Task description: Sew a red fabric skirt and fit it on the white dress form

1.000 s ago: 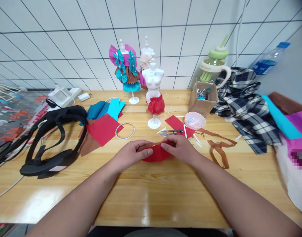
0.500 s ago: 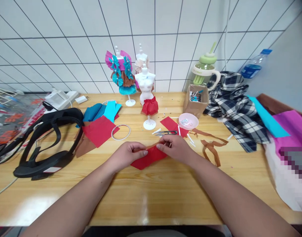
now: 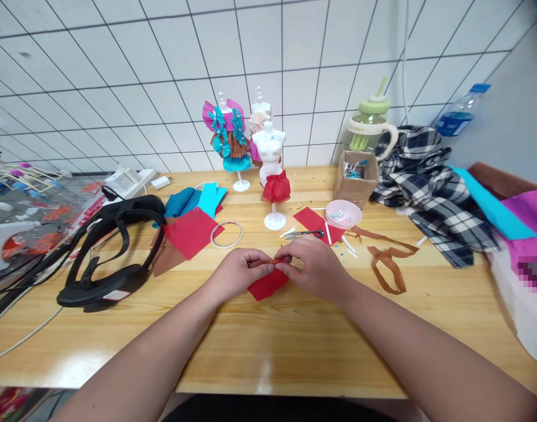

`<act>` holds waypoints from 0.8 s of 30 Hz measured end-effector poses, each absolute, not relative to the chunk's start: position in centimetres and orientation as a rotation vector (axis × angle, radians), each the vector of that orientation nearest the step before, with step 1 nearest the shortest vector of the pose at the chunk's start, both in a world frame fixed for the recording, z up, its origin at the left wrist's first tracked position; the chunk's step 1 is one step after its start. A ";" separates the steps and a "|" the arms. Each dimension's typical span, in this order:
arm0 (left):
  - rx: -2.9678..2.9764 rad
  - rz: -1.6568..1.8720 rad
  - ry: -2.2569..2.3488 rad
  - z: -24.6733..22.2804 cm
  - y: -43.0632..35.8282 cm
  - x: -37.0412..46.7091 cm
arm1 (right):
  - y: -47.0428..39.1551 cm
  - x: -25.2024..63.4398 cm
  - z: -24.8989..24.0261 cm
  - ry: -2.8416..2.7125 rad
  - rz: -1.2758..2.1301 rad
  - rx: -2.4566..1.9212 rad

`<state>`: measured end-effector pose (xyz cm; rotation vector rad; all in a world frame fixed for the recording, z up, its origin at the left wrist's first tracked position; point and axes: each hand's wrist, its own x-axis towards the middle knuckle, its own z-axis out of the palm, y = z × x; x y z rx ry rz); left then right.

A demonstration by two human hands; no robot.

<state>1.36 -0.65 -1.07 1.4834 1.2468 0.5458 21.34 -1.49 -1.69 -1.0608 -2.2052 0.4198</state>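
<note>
Between my fingertips is a piece of red crepe paper (image 3: 268,285), pinched along its top edge and hanging toward the table. My left hand (image 3: 241,272) grips it from the left, thumb and fingers closed. From the right, my right hand (image 3: 313,265) pinches the same edge, almost touching the left fingertips. Just beyond the hands stands a small white mannequin (image 3: 269,153) with a red paper skirt (image 3: 276,186) around its hips. Thread snips (image 3: 304,234) lie behind my right hand, beside a red paper strip (image 3: 311,219).
Left are red sheets (image 3: 190,233), a metal ring (image 3: 227,234) and a black headset strap (image 3: 108,258). Behind stands a dressed mannequin (image 3: 228,132). Right are a pink bowl (image 3: 343,214), a cardboard box (image 3: 354,184), a cup (image 3: 369,126), brown strips (image 3: 388,275) and a plaid cloth (image 3: 439,193).
My hands have drawn together, with the right moving toward the left, so less of the red paper's top edge shows. The view has shifted slightly left.
</note>
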 end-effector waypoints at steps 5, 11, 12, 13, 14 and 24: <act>1.539 0.498 1.238 -1.2 -0.9 1.5 | -1.8 21.3 -1.8 -2.174 0.304 -1.072; 1.504 0.548 1.201 -1.3 -0.9 1.7 | -1.8 21.3 -1.8 -2.314 0.273 -1.036; 1.515 0.551 1.202 -1.3 -0.9 1.7 | -1.7 21.3 -1.9 -2.316 0.290 -1.044; 1.531 0.550 1.203 -1.4 -0.8 1.6 | -1.7 21.3 -1.9 -2.321 0.307 -1.050; 1.553 0.544 1.204 -1.5 -0.8 1.6 | -1.7 21.2 -2.0 -2.328 0.320 -1.057; 1.692 0.479 1.190 -1.7 -1.1 1.8 | -2.0 21.1 -1.9 -2.335 0.376 -1.093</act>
